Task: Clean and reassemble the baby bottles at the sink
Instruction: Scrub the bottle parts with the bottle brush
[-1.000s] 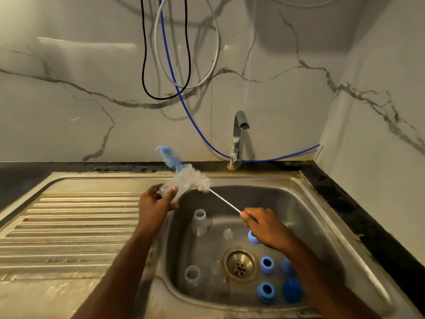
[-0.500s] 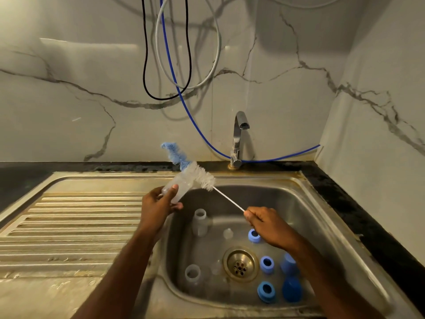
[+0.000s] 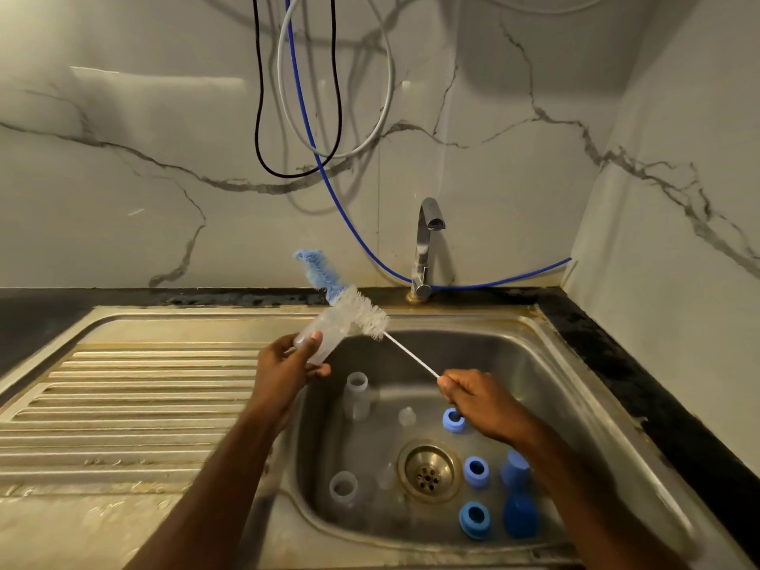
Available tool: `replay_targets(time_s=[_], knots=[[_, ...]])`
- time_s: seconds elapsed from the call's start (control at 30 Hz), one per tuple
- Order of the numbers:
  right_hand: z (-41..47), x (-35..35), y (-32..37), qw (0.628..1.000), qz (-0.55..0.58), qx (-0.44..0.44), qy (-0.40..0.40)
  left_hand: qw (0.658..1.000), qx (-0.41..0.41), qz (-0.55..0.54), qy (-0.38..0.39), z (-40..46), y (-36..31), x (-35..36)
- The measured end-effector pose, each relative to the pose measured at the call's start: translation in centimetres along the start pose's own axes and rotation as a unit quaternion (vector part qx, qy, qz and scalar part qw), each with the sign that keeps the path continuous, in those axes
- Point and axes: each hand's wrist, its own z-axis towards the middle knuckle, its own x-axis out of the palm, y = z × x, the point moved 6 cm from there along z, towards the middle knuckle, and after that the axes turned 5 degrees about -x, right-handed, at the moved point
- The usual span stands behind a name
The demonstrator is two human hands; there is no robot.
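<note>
Above the sink point(image 3: 575, 364), bottle point(image 3: 318, 337) in left hand point(image 3: 283, 370), brush point(image 3: 357, 310) alongside.

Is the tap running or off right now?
Off, as far as the head view shows: no stream falls from the tap spout into the sink, and no splashing shows around the drain.

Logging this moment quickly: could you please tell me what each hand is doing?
Left hand: grips the clear bottle.
Right hand: pinches the brush handle.
</note>
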Motion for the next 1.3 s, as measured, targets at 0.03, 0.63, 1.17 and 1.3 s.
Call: replay_targets(time_s=[0.03, 0.63, 1.17, 1.3], knots=[[0.0, 0.4, 0.3, 1.0, 0.002, -0.004, -0.001, 0.999, 0.011, 0.027, 0.024, -0.4, -0.1, 0.7], [0.4, 0.1, 1.5, 0.998, 0.048, -0.022, -0.047, 0.977, -0.137, -0.1, 0.128, -1.4, 1.1, 2.9], [-0.1, -0.2, -0.4, 0.999, 0.025, -0.023, 0.015, 0.999, 0.028, 0.034, 0.015, 0.5, 0.2, -0.3], [0.0, 0.8, 0.5, 1.0, 0.012, -0.027, 0.006, 0.997, 0.032, 0.066, 0.022, -0.2, 0.3, 0.6]])
